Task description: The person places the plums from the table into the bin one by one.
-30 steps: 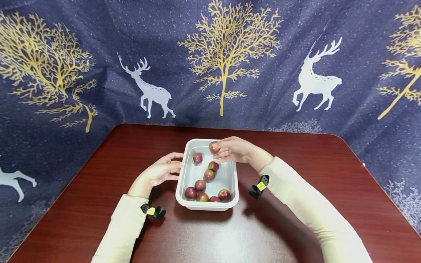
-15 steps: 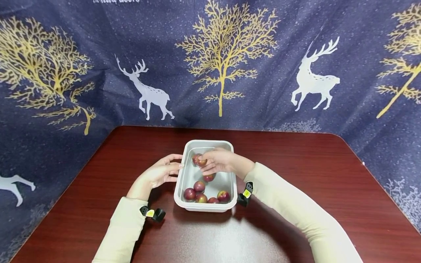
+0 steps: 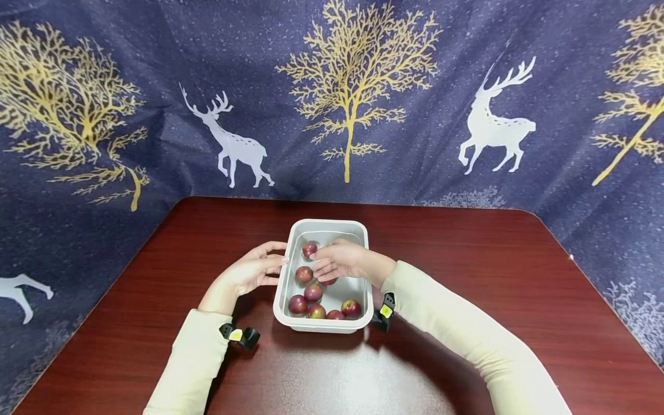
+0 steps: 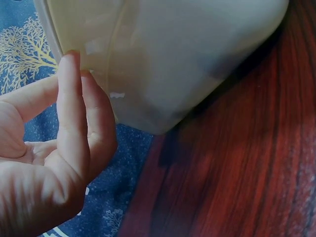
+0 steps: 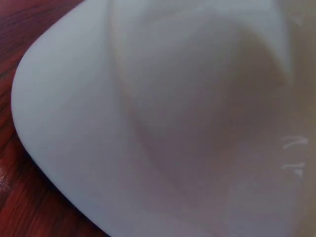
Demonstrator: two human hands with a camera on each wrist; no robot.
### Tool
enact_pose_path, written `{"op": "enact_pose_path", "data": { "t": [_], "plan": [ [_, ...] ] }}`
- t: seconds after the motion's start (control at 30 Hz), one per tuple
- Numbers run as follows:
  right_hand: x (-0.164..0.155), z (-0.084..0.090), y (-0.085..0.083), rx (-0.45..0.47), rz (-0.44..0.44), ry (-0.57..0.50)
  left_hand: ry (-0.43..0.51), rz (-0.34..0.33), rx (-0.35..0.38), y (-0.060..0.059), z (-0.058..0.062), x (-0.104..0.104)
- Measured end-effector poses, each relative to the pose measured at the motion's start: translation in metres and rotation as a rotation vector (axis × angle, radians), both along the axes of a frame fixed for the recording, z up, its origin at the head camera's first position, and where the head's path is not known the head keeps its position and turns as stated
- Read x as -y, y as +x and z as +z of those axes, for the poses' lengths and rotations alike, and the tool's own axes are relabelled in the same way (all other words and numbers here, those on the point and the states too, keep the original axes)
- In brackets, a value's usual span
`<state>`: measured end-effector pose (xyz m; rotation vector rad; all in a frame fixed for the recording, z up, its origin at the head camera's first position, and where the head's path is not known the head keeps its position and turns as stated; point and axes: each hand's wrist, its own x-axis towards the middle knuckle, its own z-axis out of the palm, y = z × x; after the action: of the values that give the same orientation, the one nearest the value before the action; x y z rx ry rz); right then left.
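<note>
A white plastic tub [image 3: 369, 282] with several red-purple plums inside stands on the table. My left hand [image 3: 246, 274] grips its left rim; in the left wrist view the fingers [image 4: 72, 113] meet the tub's edge [image 4: 148, 64]. My right hand [image 3: 342, 259] reaches over the right rim into the tub, its fingers loosely extended and nothing visibly held. Just left of its fingertips lies one plum [image 3: 304, 275]. Another plum [image 3: 309, 249] sits near the far left corner, and one under the fingers is mostly hidden. The right wrist view shows only the tub's outer wall [image 5: 148, 123] and table.
The dark red wooden table [image 3: 467, 259] extends around the tub. A blue cloth [image 3: 404, 144] printed with golden trees and white deer hangs behind it. More plums [image 3: 317, 311] cluster at the tub's near end, with one plum [image 3: 351, 308] at the near right.
My right hand has carried a plum from the tub's far right to the left side and let go of it beside other plums. My left hand has stayed at the rim.
</note>
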<state>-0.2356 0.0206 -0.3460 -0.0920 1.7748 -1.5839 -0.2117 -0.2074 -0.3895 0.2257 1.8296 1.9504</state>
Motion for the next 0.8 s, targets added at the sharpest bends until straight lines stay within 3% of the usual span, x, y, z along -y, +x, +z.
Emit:
{"op": "enact_pose_path", "data": {
  "t": [0.5, 0.67, 0.8],
  "plan": [
    [-0.011, 0.000, -0.005, -0.085, 0.000, -0.008, -0.026, 0.002, -0.011, -0.002, 0.001, 0.002],
    [-0.017, 0.005, -0.004, -0.195, 0.013, 0.019, -0.065, 0.026, -0.002, 0.000, 0.002, 0.005],
    [-0.022, 0.007, -0.003, -0.314, 0.023, 0.077, -0.114, 0.089, -0.008, 0.004, 0.008, 0.004]
  ]
}}
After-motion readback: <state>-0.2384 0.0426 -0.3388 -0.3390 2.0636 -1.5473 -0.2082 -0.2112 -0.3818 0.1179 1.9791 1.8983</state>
